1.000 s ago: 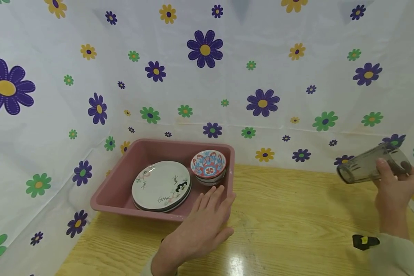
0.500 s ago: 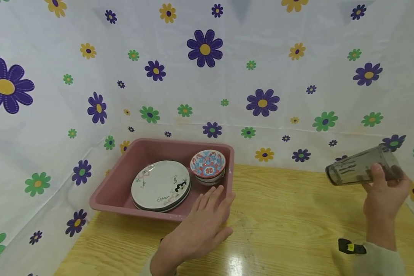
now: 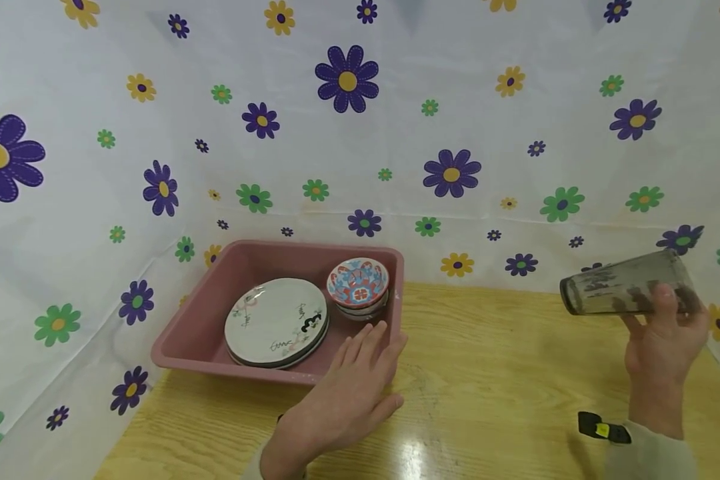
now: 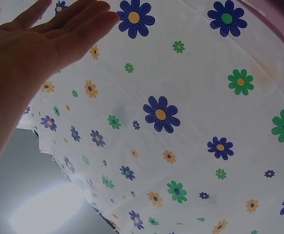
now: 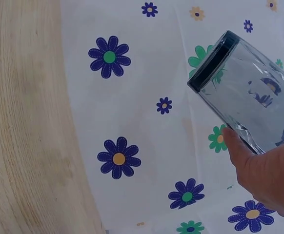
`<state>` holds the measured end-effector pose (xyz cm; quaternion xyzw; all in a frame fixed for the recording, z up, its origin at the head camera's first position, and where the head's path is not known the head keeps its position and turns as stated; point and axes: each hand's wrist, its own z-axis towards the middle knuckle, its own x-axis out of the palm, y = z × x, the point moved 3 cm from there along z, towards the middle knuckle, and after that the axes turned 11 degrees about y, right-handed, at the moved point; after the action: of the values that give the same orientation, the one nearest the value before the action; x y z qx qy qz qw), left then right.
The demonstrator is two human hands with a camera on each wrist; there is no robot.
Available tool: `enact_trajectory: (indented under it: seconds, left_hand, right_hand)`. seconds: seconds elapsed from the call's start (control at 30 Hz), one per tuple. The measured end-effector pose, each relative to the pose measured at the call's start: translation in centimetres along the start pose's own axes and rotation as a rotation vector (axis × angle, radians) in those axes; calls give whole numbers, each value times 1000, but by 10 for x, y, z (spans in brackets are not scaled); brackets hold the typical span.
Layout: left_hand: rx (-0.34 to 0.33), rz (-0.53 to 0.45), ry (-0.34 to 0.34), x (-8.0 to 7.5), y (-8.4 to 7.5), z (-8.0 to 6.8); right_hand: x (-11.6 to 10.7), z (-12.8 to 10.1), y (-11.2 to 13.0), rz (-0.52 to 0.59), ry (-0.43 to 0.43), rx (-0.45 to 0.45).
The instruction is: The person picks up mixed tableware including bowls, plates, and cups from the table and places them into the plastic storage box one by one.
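The right hand (image 3: 660, 340) is gripping a smoky glass tumbler (image 3: 627, 287), fingers curled round its base end, and the glass is lying nearly on its side in the air above the right end of the table (image 3: 504, 373), mouth pointing left toward the pink tub (image 3: 216, 347). The left hand (image 3: 342, 393) is resting flat, fingers straight, against the tub's near right corner, holding nothing. In the tub a stack of plates (image 3: 276, 322) is sitting beside a patterned bowl (image 3: 358, 283). To handle this well, I'd say the grip wants to stay firm near the base while the left hand is steadying the tub, with the glass kept clear of the bowl. The right wrist view is showing the tumbler's dark rim (image 5: 213, 61) and clear ribbed wall up close; the head view alone is showing the tub, and the left wrist view only palm and flowered cloth (image 4: 191, 146).
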<state>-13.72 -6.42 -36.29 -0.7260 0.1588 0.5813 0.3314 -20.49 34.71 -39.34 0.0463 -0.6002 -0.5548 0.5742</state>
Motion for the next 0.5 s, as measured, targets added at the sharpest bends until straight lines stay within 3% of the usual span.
enact_trajectory:
  seconds: [0.37, 0.5]
  left_hand:
    - [-24, -2, 30, 1, -1, 2]
    - [-25, -3, 43, 1, -2, 2]
  right_hand:
    - [7, -6, 2, -14, 6, -7]
    - [12, -10, 1, 50, 12, 2]
